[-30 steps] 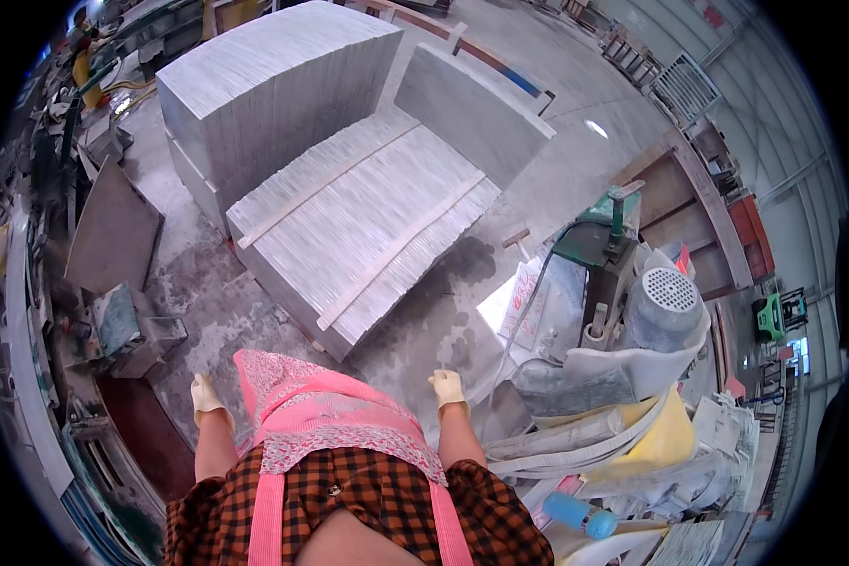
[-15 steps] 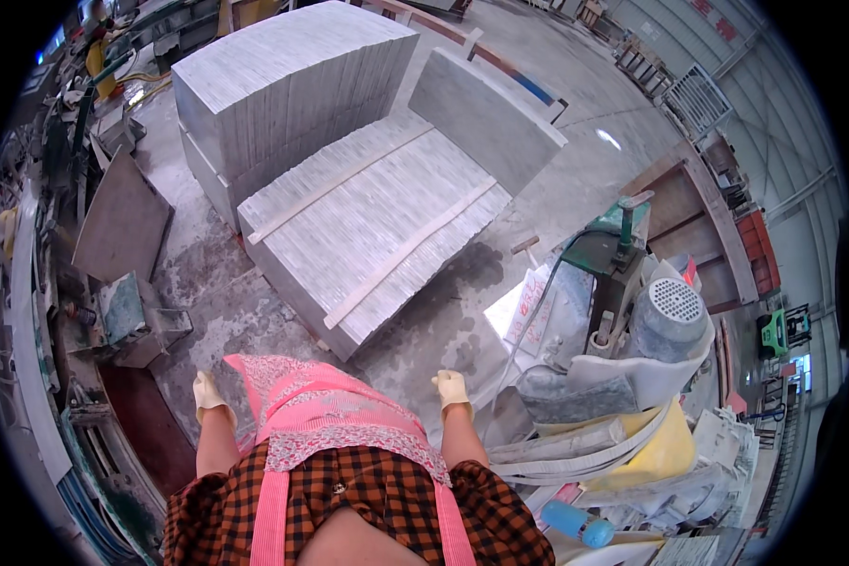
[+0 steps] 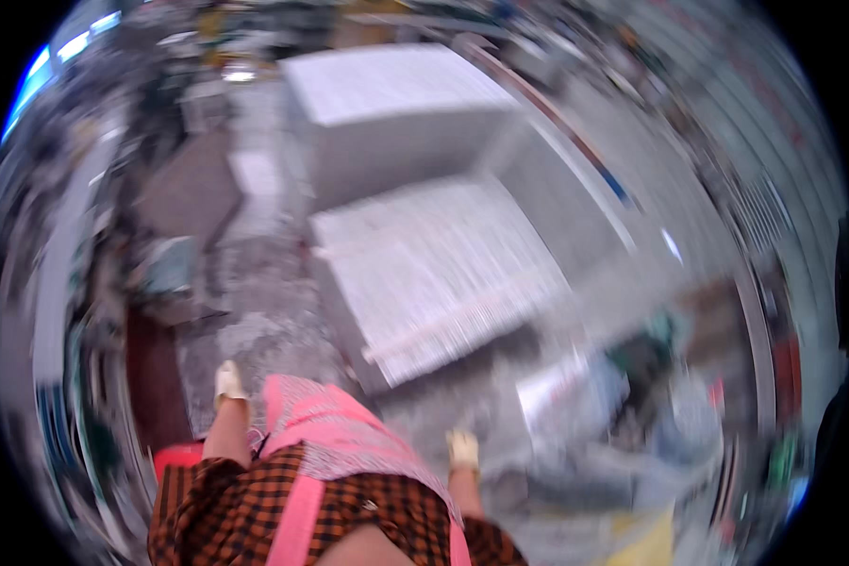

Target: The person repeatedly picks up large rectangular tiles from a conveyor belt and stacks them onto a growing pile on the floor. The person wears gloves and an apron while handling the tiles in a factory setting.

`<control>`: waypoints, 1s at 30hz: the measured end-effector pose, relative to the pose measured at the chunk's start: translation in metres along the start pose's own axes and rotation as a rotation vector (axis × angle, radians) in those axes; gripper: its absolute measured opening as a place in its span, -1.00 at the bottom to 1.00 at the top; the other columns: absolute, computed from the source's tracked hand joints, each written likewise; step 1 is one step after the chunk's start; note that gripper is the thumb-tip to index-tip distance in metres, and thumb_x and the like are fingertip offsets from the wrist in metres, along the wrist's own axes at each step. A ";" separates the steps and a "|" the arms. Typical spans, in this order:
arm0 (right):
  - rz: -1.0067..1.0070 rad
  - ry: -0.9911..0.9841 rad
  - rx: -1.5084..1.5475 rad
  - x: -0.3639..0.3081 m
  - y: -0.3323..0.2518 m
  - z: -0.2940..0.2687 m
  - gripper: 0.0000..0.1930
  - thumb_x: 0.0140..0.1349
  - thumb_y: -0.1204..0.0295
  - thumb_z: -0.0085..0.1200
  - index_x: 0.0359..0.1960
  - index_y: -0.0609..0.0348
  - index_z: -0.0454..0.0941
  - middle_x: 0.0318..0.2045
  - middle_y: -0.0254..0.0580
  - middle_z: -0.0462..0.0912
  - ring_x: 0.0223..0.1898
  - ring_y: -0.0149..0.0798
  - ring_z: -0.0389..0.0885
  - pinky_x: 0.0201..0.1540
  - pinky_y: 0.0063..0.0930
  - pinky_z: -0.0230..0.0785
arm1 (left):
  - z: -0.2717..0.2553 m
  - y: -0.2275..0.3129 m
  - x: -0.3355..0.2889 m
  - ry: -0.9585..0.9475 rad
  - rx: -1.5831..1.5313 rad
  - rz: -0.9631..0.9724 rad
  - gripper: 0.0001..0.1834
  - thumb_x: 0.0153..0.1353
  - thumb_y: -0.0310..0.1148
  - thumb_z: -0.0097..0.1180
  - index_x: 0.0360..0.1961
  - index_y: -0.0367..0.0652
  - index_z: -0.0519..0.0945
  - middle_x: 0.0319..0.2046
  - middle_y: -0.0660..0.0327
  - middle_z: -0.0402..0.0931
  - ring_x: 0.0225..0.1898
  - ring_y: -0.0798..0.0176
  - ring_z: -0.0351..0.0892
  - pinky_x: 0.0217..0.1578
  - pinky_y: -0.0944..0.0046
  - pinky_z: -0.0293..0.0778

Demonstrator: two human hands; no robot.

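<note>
My left hand (image 3: 228, 381), in a cream glove, hangs beside the pink apron (image 3: 325, 420) on my front. On the other side my right hand (image 3: 462, 448), gloved alike, is held low over the floor. Neither hand touches anything that I can see, and motion smears the fingers of both. Ahead of me lies a low stack of pale grey slabs (image 3: 443, 274) set on edge, with light strips across its top. Behind it rises a taller stack of slabs (image 3: 406, 90).
A large grey slab (image 3: 566, 184) leans at the low stack's far right. On the left stand a brown board (image 3: 193, 189) and a greenish block (image 3: 168, 266). Blurred clutter with a green machine part (image 3: 637, 349) and yellow sheet (image 3: 643, 540) fills the right.
My view has swung left and blurred, so the stacks sit further right and lower in the picture. My right hand has dropped closer to my body. A red thing now shows by my left forearm.
</note>
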State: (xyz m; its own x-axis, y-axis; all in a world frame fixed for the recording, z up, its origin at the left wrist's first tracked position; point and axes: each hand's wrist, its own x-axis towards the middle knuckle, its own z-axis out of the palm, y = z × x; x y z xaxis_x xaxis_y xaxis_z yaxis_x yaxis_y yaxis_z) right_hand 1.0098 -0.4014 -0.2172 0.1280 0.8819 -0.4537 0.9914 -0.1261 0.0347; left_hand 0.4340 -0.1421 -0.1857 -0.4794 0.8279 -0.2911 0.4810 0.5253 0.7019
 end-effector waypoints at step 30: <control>-0.377 -0.111 0.752 0.215 -0.215 -0.175 -0.65 0.13 0.28 0.05 -0.12 0.24 0.58 -0.20 0.14 0.62 -0.23 0.03 0.58 -0.13 -0.12 0.41 | -0.071 -0.055 0.016 0.519 -0.362 -0.303 -0.43 0.33 -0.04 -0.33 -0.14 -0.29 0.61 -0.06 -0.19 0.52 0.07 -0.23 0.44 0.06 -0.09 0.36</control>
State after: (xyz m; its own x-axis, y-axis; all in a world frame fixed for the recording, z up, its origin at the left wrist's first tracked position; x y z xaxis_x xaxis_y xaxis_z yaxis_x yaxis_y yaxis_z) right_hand 0.8291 -0.1055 -0.1660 -0.2498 0.8807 -0.4023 0.6803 -0.1360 -0.7202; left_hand 0.3478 -0.1716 -0.1822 -0.8855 0.4072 -0.2237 0.0393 0.5453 0.8373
